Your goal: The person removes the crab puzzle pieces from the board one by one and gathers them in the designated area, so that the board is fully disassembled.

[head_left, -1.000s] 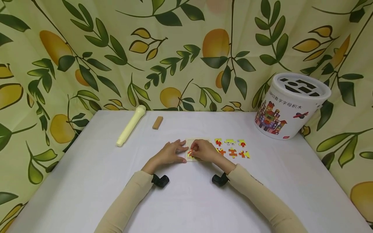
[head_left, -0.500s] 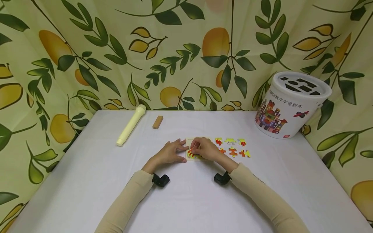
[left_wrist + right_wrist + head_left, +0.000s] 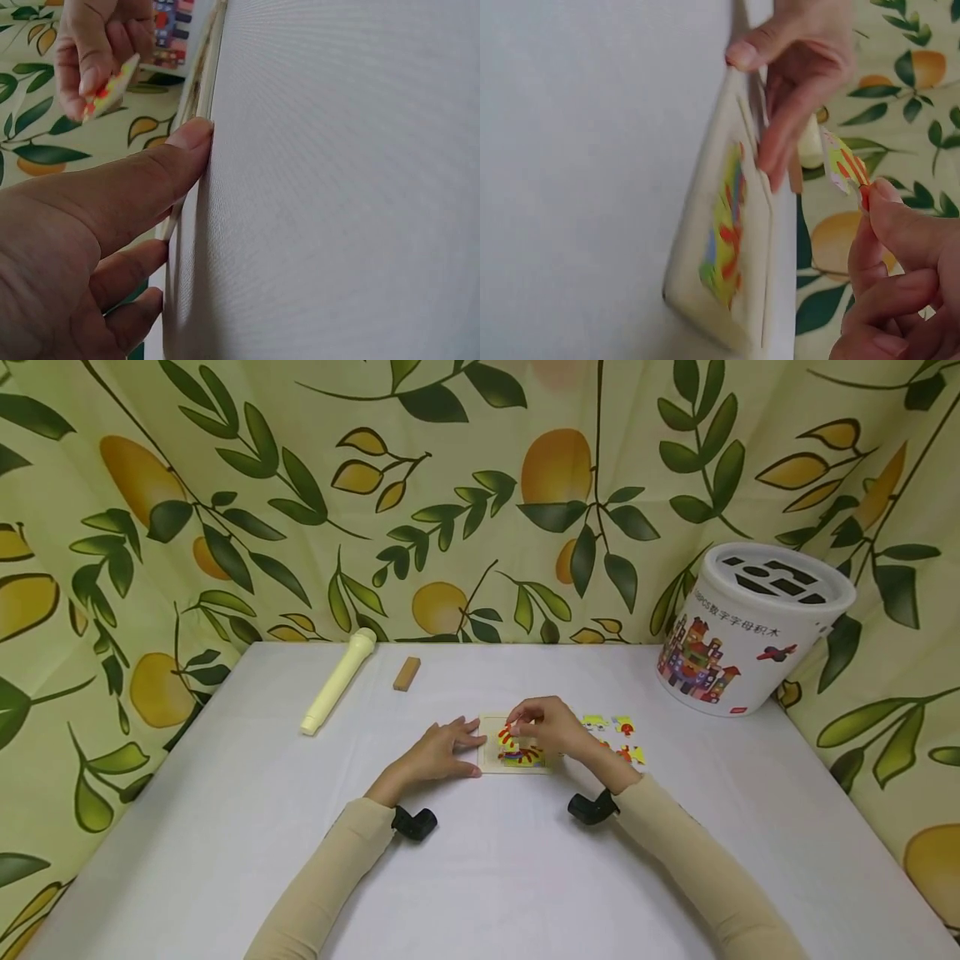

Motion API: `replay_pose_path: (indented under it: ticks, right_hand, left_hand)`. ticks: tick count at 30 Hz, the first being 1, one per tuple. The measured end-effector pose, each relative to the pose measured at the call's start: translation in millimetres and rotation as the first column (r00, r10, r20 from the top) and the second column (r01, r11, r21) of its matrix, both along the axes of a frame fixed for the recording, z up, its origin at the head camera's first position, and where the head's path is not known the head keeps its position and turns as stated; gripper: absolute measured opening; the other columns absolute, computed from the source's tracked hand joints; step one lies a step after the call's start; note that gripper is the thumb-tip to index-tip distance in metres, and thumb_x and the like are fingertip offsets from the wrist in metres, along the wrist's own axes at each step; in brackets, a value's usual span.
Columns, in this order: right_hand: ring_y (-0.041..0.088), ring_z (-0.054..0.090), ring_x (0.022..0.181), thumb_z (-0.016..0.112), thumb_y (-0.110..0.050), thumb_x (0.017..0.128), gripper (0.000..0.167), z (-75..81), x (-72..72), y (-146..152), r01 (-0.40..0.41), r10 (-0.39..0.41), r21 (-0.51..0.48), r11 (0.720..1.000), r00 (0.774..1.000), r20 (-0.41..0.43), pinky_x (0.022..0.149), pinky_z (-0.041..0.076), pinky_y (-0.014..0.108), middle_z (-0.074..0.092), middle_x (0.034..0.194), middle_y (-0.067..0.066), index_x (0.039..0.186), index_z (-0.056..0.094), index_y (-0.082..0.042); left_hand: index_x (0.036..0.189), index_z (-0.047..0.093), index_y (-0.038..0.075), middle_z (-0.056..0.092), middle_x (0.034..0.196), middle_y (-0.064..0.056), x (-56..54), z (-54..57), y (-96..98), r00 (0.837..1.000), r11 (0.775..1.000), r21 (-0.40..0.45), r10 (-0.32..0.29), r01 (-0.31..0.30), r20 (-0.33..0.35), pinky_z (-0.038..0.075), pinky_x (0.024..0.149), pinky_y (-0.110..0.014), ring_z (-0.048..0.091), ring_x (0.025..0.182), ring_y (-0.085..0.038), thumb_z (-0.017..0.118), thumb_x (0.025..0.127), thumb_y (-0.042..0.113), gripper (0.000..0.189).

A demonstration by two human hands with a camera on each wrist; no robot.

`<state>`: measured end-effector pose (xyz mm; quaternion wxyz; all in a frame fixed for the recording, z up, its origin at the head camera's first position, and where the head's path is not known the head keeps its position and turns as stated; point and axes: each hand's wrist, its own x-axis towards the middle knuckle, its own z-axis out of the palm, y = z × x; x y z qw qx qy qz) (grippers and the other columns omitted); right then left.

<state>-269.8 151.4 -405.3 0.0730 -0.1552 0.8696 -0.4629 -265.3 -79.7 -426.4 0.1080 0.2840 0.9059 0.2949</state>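
The right hand [image 3: 551, 727] has just risen, its grip pinched closed on a puzzle piece [image 3: 847, 163] now unseated above the tray [image 3: 489, 753], whose edge the left hand [image 3: 438, 753] braces, fingers spread.

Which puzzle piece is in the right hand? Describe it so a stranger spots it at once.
On the white table, the left hand touches a pale, flat frame. Above it, the right hand pinches a yellow puzzle piece with red stripes. It alone is held in the air; the other pieces lie to the frame's right or inside it.
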Motion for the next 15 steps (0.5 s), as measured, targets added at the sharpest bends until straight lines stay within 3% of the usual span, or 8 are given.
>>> replay_pose_path:
  ticks: [5, 12, 15]
  right_hand:
    - [0.015, 0.058, 0.081, 0.069, -0.022, 0.082, 0.019, 8.4, 6.2, 33, 0.073, -0.072, -0.007, 0.997, 0.993, 0.093, 0.070, 0.047, 0.027, 0.071, 0.089, 0.004, 0.096, 0.071, -0.009]
    - [0.014, 0.057, 0.071, 0.071, -0.026, 0.080, 0.026, 3.4, 20.3, 77, 0.130, -0.139, 0.063, 0.990, 0.974, 0.181, 0.057, 0.046, 0.026, 0.071, 0.085, 0.002, 0.095, 0.072, -0.006]
    - [0.009, 0.056, 0.071, 0.070, -0.022, 0.081, 0.023, -3.6, 26.4, 88, 0.117, -0.132, 0.092, 0.989, 0.974, 0.185, 0.061, 0.047, 0.025, 0.071, 0.086, 0.002, 0.095, 0.072, -0.004]
  left_hand:
    - [0.125, 0.057, 0.012, 0.036, 0.145, -0.006, 1.6, 0.1, 0.7, 1.000, 1.000, 0.001, 0.001, -0.001, 0.012, 0.007, 0.110, -0.059, 0.019, 0.141, -0.028, 0.077, 0.073, 0.026, 0.058]
    - [0.126, 0.057, 0.012, 0.036, 0.146, -0.006, 1.2, 0.4, 0.7, 1.000, 1.000, -0.012, 0.002, -0.002, 0.003, 0.007, 0.110, -0.059, 0.020, 0.141, -0.028, 0.076, 0.073, 0.027, 0.058]
    - [0.126, 0.057, 0.011, 0.036, 0.146, -0.006, 0.6, 0.9, 0.1, 1.000, 1.000, -0.019, 0.002, -0.002, 0.001, 0.008, 0.110, -0.059, 0.020, 0.141, -0.029, 0.076, 0.073, 0.027, 0.058]
